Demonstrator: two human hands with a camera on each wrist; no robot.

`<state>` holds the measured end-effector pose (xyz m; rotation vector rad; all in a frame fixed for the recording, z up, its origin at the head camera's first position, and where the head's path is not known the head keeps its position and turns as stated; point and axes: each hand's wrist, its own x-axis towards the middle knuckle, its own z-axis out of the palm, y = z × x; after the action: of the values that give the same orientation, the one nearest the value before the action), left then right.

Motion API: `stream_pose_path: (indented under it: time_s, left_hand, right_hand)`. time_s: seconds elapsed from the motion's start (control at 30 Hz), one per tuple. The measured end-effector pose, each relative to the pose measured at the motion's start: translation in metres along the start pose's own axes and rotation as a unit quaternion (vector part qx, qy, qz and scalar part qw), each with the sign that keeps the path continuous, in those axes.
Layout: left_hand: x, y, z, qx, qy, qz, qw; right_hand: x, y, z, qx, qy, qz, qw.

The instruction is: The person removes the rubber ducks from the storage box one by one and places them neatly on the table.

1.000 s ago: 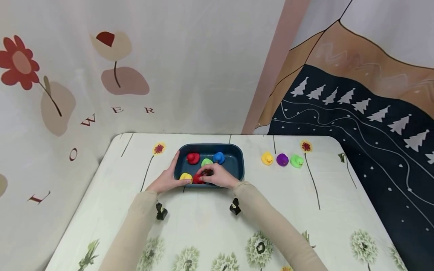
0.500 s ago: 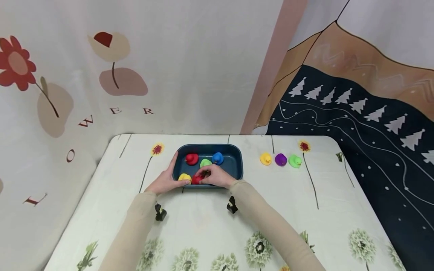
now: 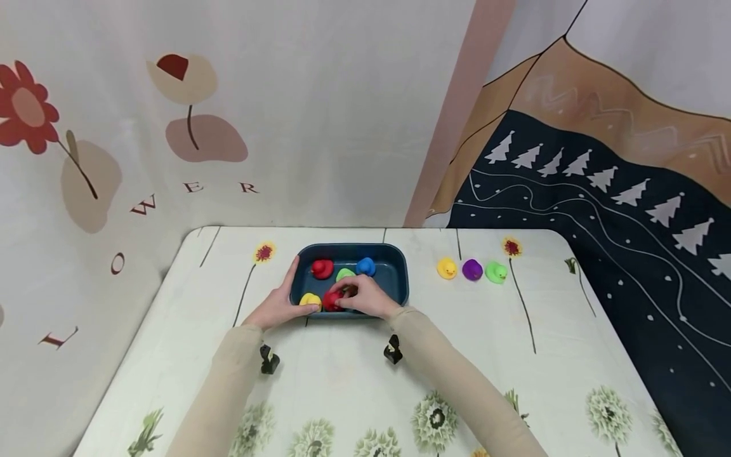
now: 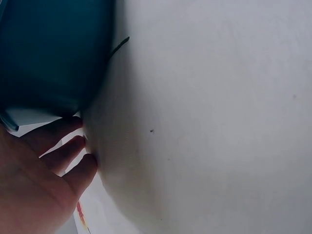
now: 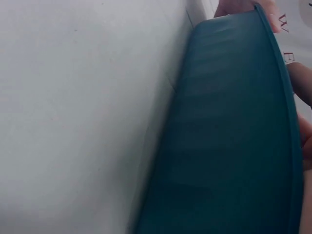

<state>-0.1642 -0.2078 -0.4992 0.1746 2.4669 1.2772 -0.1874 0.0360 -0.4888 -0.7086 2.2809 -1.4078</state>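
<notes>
Near red duck (image 3: 332, 301) sits in the tray (image 3: 395, 293), partly covered by the right grip (image 3: 370, 297); which way its bill points cannot be read. Inner green duck (image 3: 344, 273) is partly hidden behind the same fingers. The left thumb overlaps the lower edge of the inner yellow duck (image 3: 309, 299). Both wrist views show only the tray's outside, the wall blocking its contents. The left wrist view crops the tray at top and left; the right wrist view cuts off the nearer fingers at its right border. Both sleeves (image 3: 457, 374) leave the head view at the bottom.

Right grip: reaches over the near wall, thumb and fingers bent downward, pinching the near red duck. Left grip (image 3: 278, 309): holds the tray at its near left corner, fingers along the left wall, thumb along the near rim.

Near red duck: plain red, rounded, low against the near wall, just beside the inner yellow duck. Far red duck (image 3: 322, 269) and blue duck (image 3: 365, 266) lie toward the far wall. Outer yellow duck (image 3: 447, 268), purple duck (image 3: 472, 270) and outer green duck (image 3: 496, 272) form a row on the bench (image 3: 337, 393), right of the tray.
</notes>
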Motion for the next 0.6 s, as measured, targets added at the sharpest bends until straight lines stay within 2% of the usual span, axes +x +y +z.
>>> stream_pose_path:
  time_s: [0.3, 0.47, 0.6]
  left_hand:
    - [0.001, -0.001, 0.0, -0.001, 0.002, 0.002, 1.0]
    - [-0.001, 0.002, 0.0, -0.002, 0.001, -0.002, 1.0]
    - [-0.001, 0.003, -0.001, 0.007, 0.001, -0.001, 1.0]
  right_hand:
    - [-0.014, -0.004, -0.007, 0.048, 0.031, -0.018, 0.9982]
    - [-0.025, -0.015, -0.015, 0.055, 0.035, -0.028, 0.9975]
    - [-0.032, -0.009, -0.021, 0.044, 0.054, -0.031, 0.9971]
